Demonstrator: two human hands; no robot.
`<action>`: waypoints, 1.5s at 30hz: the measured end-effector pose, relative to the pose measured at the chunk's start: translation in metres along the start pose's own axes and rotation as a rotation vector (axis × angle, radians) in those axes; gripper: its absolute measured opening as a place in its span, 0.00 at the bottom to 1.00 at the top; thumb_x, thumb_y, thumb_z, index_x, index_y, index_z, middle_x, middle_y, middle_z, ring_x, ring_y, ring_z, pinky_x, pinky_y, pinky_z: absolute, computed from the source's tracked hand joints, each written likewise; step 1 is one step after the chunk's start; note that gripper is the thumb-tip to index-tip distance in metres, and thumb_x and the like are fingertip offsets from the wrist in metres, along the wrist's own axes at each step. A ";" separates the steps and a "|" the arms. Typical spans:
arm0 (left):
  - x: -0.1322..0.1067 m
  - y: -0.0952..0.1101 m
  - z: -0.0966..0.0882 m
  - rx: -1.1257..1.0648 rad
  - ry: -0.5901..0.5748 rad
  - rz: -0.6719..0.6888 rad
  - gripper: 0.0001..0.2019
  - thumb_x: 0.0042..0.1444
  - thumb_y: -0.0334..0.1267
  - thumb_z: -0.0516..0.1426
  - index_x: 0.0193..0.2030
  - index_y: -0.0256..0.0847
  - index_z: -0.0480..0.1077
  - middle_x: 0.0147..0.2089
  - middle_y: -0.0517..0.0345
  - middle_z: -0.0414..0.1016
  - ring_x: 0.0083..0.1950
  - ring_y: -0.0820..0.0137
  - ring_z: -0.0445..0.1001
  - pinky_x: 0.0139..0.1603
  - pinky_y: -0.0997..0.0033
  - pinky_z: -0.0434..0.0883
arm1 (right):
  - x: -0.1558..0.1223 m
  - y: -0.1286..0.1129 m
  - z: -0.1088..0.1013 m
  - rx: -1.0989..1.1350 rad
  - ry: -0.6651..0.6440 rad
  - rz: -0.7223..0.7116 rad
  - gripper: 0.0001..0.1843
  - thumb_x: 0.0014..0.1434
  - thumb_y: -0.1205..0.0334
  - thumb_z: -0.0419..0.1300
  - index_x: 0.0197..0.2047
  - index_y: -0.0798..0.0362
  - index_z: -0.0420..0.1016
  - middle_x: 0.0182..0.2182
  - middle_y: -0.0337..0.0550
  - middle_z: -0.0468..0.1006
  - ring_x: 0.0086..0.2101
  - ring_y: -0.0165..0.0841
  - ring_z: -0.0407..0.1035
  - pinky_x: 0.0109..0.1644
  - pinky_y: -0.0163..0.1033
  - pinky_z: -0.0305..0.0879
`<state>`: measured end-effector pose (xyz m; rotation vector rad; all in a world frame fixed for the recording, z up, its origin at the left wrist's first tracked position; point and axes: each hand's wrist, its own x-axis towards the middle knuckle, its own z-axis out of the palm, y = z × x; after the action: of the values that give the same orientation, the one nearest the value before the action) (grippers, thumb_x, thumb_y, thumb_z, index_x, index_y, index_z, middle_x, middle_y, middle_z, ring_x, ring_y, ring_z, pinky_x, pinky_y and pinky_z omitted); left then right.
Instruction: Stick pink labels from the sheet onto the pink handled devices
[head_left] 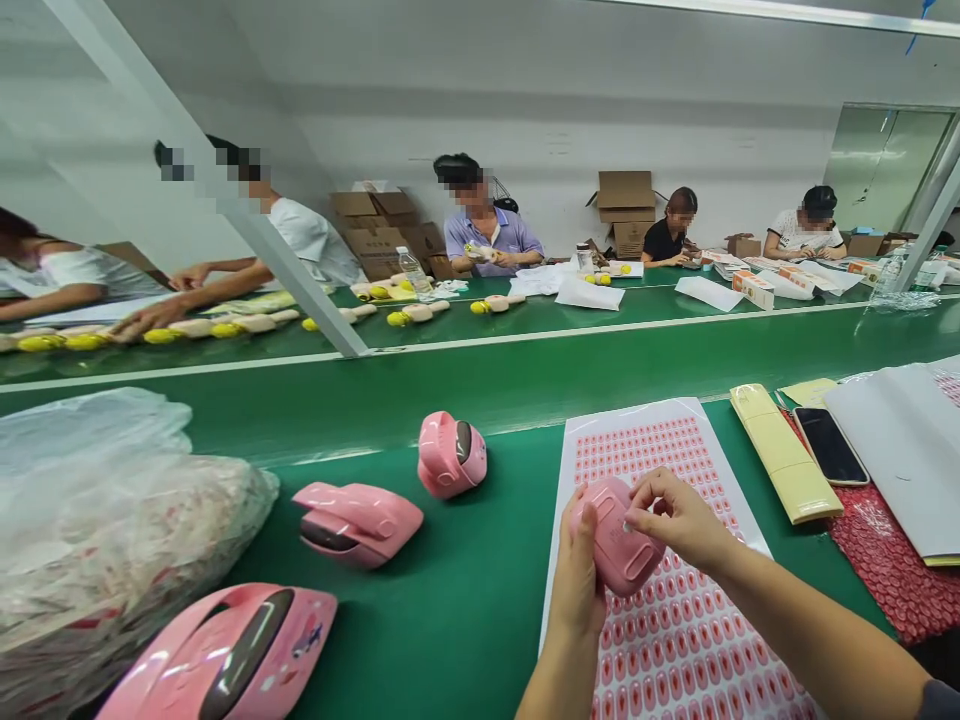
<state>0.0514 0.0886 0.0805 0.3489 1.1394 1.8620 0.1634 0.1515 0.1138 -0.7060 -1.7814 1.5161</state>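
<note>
My left hand (576,580) is wrapped round a pink plastic shell (616,545), holding it above a white sheet of small pink stickers (660,640). My right hand (675,515) pinches at the shell's upper right side, thumb and forefinger pressed together on its surface; whether a sticker is under the fingertips I cannot make out. Three more pink shells lie on the green belt to the left: one (451,455) standing beyond, one (358,522) lying flat, and one (225,655) nearest at the lower left.
A clear plastic bag (97,530) of packed parts fills the left. Right of the sticker sheet lie a yellow strip (784,455), a phone (829,445), white sheets (900,450) and red bubble wrap (892,570). Several people work across the belt, with yellow-tipped parts (405,315) and cardboard boxes (626,205).
</note>
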 end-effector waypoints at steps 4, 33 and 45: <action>-0.001 0.000 0.001 0.019 0.027 0.016 0.29 0.43 0.54 0.62 0.50 0.42 0.65 0.50 0.51 0.70 0.54 0.60 0.68 0.50 0.64 0.69 | 0.001 0.006 0.000 -0.025 0.043 0.050 0.09 0.45 0.58 0.64 0.23 0.52 0.69 0.34 0.41 0.66 0.37 0.34 0.63 0.41 0.40 0.62; -0.004 0.000 0.005 -0.012 0.090 -0.022 0.27 0.44 0.48 0.64 0.50 0.42 0.65 0.47 0.51 0.72 0.46 0.63 0.73 0.42 0.68 0.73 | -0.015 0.010 0.014 -0.828 0.287 -0.685 0.07 0.56 0.72 0.51 0.28 0.53 0.65 0.34 0.48 0.68 0.33 0.34 0.64 0.33 0.39 0.67; -0.008 0.012 0.007 -0.261 0.050 -0.183 0.27 0.56 0.55 0.49 0.52 0.36 0.68 0.42 0.44 0.77 0.46 0.56 0.75 0.47 0.54 0.71 | -0.015 0.027 0.005 -0.044 0.319 -0.088 0.26 0.57 0.50 0.53 0.57 0.49 0.60 0.58 0.51 0.60 0.57 0.42 0.55 0.57 0.52 0.56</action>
<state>0.0541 0.0839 0.0962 0.0489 0.9135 1.8365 0.1682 0.1409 0.0848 -0.8298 -1.5865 1.2325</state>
